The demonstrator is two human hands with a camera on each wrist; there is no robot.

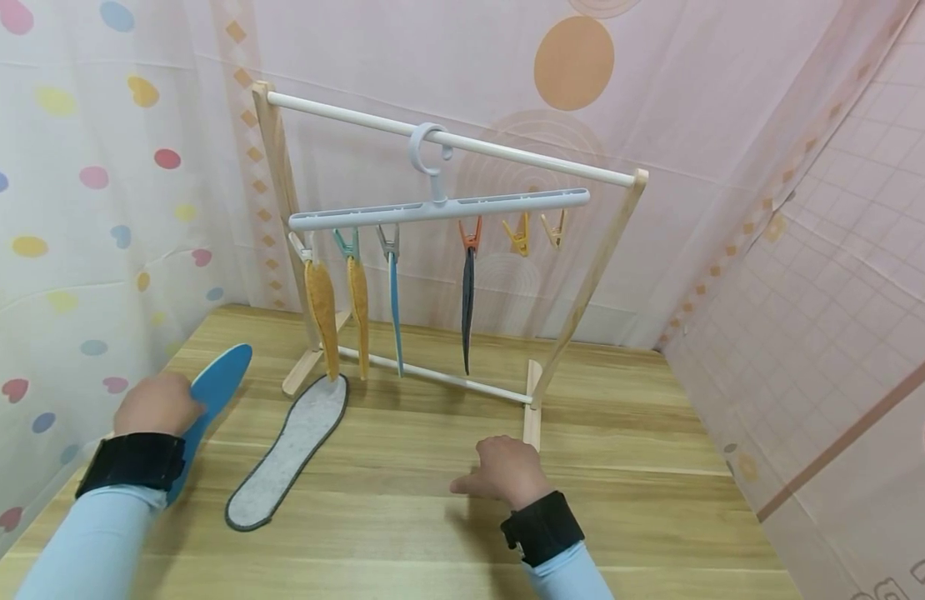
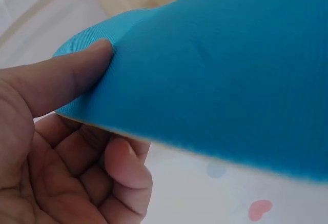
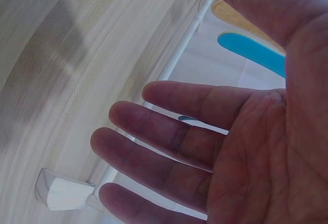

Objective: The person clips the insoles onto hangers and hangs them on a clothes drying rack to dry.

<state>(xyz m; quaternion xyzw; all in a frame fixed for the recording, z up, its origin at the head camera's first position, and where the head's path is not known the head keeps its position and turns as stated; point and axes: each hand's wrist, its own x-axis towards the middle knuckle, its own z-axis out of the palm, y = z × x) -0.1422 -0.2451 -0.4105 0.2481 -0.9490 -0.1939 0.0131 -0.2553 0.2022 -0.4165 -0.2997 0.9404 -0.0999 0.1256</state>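
A blue insole (image 1: 221,385) is pinched in my left hand (image 1: 157,406), with the thumb on its blue face and the fingers curled behind it, as the left wrist view shows (image 2: 205,75). Beside it on the table lies a grey insole (image 1: 293,450) with a dark edge. My right hand (image 1: 507,471) hovers over the table near the rack's right foot, holding nothing; its fingers are spread and relaxed in the right wrist view. On the hanger (image 1: 507,202), clothespins grip two tan insoles (image 1: 322,308), a blue insole (image 1: 396,317) and a dark insole (image 1: 467,312).
A wooden rack (image 1: 582,308) with a white top rod (image 1: 537,158) carries the hanger by its hook. Two clothespins, one yellow (image 1: 518,236) and one pale (image 1: 554,229), hang without insoles on the right. Patterned curtains (image 1: 95,208) stand behind and beside the wooden table (image 1: 620,500).
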